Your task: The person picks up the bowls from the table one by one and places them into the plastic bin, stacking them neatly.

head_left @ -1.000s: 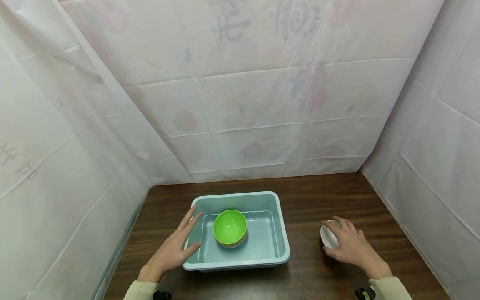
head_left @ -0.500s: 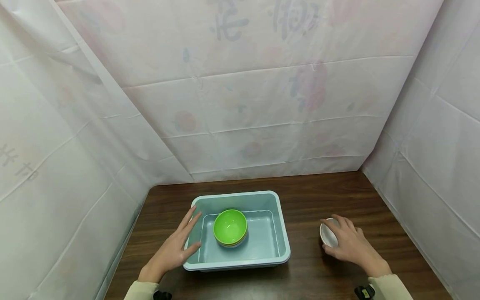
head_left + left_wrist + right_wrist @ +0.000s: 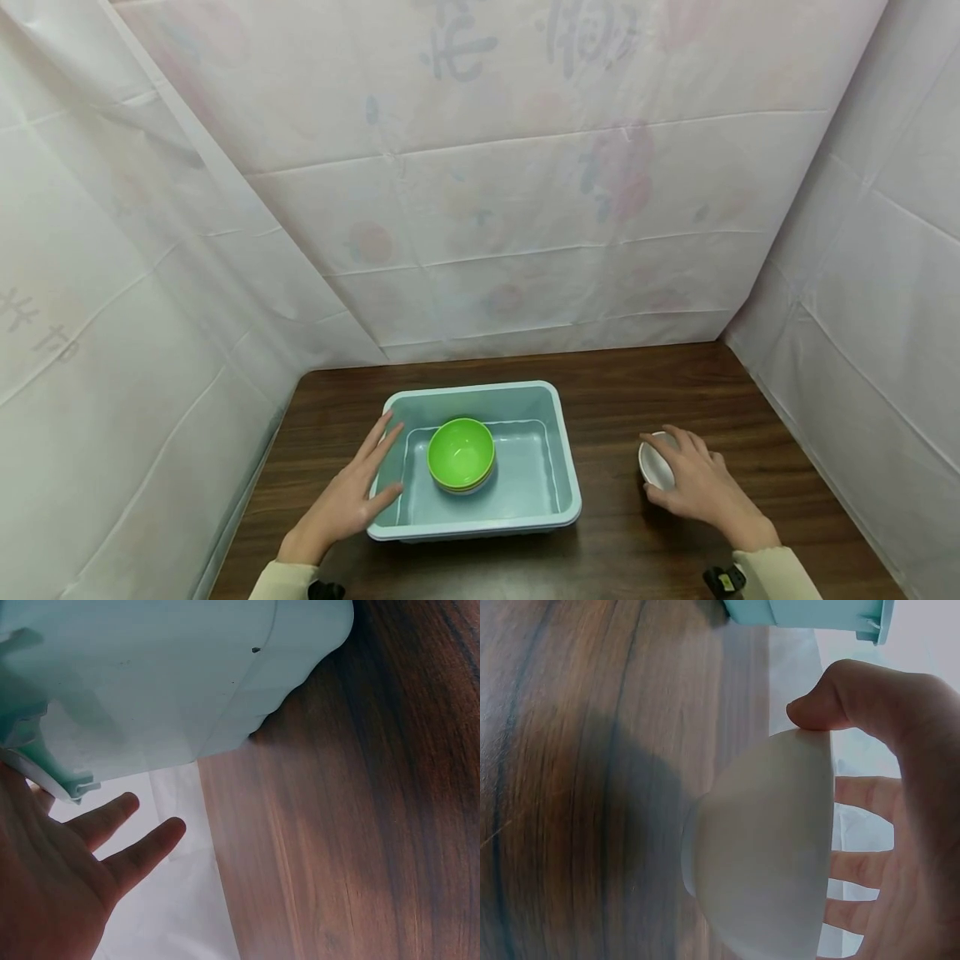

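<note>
A white bowl (image 3: 655, 468) is at the right of the table, upright, with my right hand (image 3: 693, 483) over it. In the right wrist view my thumb presses one side of the bowl (image 3: 765, 847) at its rim, and the fingers reach across to the far side. Whether its foot touches the table I cannot tell. My left hand (image 3: 345, 500) lies at the left rim of a light blue plastic tub (image 3: 517, 525), fingers spread and straight, the thumb over its inside. Within the tub stands a small stack of bowls, a green bowl (image 3: 461, 454) on top.
The dark wooden table (image 3: 600, 375) carries the tub left of centre. Bare wood lies between the tub and the white bowl. White printed sheets hang as walls behind (image 3: 525, 208) and on both sides.
My right hand and the white bowl have shifted slightly away from me and to the left. My left hand, the tub and the green bowl look unmoved.
</note>
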`<state>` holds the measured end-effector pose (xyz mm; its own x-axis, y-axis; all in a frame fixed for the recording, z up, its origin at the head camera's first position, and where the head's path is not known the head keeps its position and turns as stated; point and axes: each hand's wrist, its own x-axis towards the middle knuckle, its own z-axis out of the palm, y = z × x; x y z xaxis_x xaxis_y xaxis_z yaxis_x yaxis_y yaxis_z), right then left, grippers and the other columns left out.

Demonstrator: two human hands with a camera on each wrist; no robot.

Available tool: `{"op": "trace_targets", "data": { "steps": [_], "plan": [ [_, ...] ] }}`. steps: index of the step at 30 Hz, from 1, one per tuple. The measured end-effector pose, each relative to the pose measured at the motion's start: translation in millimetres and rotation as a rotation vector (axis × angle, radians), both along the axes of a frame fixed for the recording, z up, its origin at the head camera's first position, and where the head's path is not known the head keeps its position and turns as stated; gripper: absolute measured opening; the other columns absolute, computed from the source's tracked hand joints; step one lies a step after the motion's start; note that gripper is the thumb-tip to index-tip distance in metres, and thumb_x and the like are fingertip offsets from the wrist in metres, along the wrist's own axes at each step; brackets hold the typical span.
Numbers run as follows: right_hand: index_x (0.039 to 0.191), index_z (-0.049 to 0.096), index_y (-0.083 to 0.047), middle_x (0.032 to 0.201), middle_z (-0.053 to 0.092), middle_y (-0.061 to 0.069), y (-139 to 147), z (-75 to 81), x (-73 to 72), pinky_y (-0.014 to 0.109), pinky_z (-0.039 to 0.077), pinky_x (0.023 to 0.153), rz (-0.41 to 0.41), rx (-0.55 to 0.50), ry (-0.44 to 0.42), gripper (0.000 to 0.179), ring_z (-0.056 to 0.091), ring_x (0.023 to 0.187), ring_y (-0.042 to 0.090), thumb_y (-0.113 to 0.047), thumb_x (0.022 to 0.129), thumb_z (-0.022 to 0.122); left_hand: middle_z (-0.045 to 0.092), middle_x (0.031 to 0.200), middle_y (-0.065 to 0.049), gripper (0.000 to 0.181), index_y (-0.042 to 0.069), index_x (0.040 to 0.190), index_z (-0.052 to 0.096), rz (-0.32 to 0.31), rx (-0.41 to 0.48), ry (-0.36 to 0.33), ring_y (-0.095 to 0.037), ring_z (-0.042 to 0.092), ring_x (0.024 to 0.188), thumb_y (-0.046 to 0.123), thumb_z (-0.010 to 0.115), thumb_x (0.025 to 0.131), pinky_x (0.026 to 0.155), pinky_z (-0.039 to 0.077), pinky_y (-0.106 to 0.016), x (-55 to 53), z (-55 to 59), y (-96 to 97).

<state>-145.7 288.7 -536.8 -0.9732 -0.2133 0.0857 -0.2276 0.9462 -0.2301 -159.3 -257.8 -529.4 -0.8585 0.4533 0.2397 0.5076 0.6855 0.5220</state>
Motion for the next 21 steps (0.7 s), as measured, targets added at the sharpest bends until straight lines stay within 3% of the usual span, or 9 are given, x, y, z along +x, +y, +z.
{"op": "trace_targets", "data": {
  "steps": [21],
  "plan": [
    [0.144,0.059,-0.017,0.147,0.047,0.029,-10.1,4.2,-5.0,0.075,0.043,0.079,0.009,-0.033,0.001,0.071,0.046,0.13,0.058,-0.037,0.079,0.08,0.01,0.174,-0.013,0.08,0.025,0.167,0.018,-0.001,0.012,-0.015,-0.042,0.035,0.15,0.034,0.063,0.101,0.093,0.052,-0.061,-0.2,1.2,1.2]
  ]
}}
